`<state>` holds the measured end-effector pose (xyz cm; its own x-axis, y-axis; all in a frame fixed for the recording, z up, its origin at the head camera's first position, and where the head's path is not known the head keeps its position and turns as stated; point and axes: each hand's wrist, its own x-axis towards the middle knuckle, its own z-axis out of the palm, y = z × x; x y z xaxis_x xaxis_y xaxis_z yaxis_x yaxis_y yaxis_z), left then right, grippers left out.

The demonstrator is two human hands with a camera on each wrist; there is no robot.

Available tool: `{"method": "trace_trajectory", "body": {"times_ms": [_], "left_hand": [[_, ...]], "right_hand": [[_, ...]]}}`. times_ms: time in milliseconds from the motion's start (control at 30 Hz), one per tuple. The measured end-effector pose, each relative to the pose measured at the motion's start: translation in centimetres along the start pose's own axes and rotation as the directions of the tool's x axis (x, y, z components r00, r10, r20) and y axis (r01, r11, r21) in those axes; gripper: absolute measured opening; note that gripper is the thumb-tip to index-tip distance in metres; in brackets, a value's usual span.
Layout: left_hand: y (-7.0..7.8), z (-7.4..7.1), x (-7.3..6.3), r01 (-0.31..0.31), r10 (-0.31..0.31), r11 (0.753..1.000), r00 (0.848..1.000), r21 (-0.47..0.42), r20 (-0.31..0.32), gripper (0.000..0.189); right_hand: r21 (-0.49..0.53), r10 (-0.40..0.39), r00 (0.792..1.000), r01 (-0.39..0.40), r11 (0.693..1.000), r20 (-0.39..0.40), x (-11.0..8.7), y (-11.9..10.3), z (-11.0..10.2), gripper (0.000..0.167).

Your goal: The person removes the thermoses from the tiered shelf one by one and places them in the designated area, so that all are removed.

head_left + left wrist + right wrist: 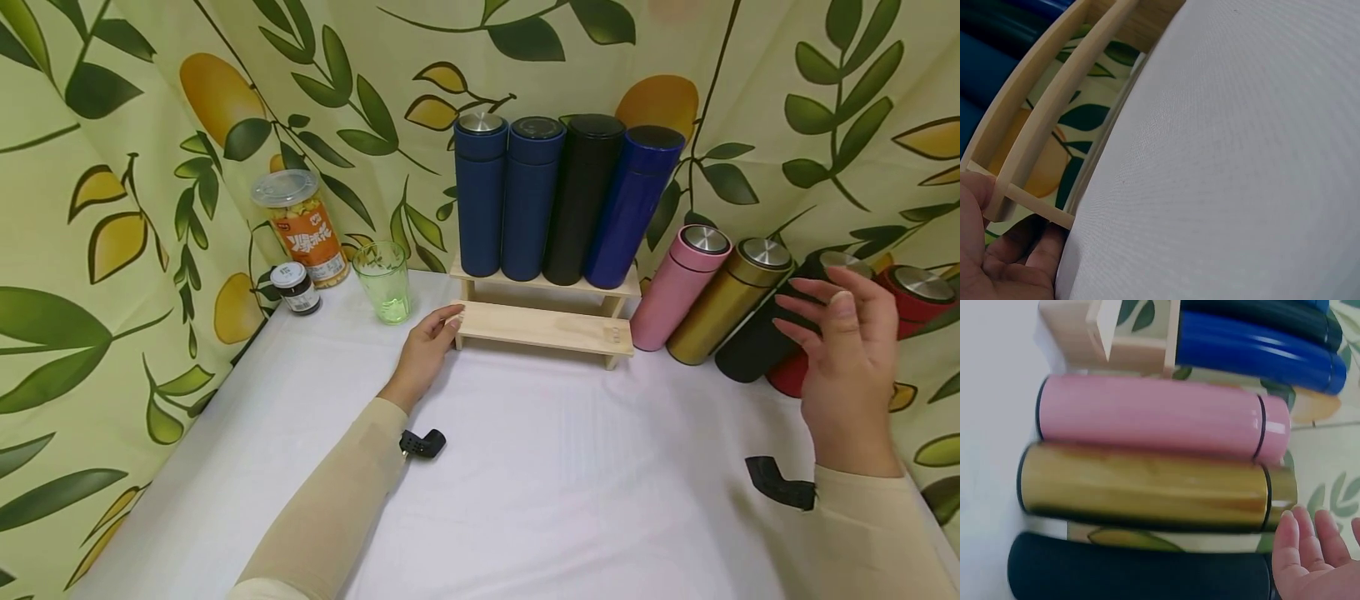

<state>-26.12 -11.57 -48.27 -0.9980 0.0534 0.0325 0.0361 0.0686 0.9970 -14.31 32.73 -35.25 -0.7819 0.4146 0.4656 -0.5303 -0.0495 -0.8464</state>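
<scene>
A two-step wooden stand [543, 327] is on the white-covered table. My left hand [429, 348] grips the left end of its lower step; in the left wrist view the thumb [977, 187] is at the board's end and the fingers are by the leg. On the upper step are two dark blue flasks [480, 200], a black flask [585, 204] and a bright blue flask [633, 208] leaning right. My right hand [851, 367] is raised with fingers apart, holding nothing, over a black flask [1013, 25] group's right-hand neighbours: a black flask [1141, 569] and a gold flask [1147, 487].
Right of the stand, a pink flask [678, 287] leans beside the gold one, with a red flask [918, 292] farther right. At the left are a green glass [382, 283], a snack jar [303, 229] and a small dark jar [296, 289]. Leaf-patterned cloth [337, 100] hangs behind.
</scene>
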Motion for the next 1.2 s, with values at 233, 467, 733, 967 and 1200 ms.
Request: {"method": "trace_trajectory", "body": {"times_ms": [233, 467, 733, 967, 1200], "left_hand": [[0.1, 0.0, -0.1, -0.006, 0.006, 1.0, 1.0, 0.009, 0.0, 0.035], [0.0, 0.0, 0.0, -0.002, 0.002, 1.0, 1.0, 0.001, 0.003, 0.035], [0.0, 0.0, 0.0, -0.008, 0.008, 1.0, 1.0, 0.0, 0.004, 0.035], [-0.1, 0.1, 0.0, -0.02, 0.021, 0.999, 1.0, -0.029, 0.012, 0.035], [-0.1, 0.0, 0.0, -0.022, 0.022, 1.0, 1.0, -0.022, 0.008, 0.035]], "right_hand": [[0.1, 0.018, 0.988, -0.034, 0.994, 0.154, -0.5, 0.8, 1.9, 0.054], [0.055, 0.062, 0.959, -0.08, 0.995, 0.275, -0.6, 1.6, 4.0, 0.059], [-0.127, 0.127, 0.943, -0.092, 0.988, 0.307, -1.1, 2.9, 6.0, 0.052], [-0.333, 0.132, 0.927, -0.008, 0.943, 0.351, -1.0, 4.2, 7.8, 0.061], [-0.407, 0.181, 0.932, -0.039, 0.913, 0.315, -0.4, 4.9, 9.5, 0.071]]}}
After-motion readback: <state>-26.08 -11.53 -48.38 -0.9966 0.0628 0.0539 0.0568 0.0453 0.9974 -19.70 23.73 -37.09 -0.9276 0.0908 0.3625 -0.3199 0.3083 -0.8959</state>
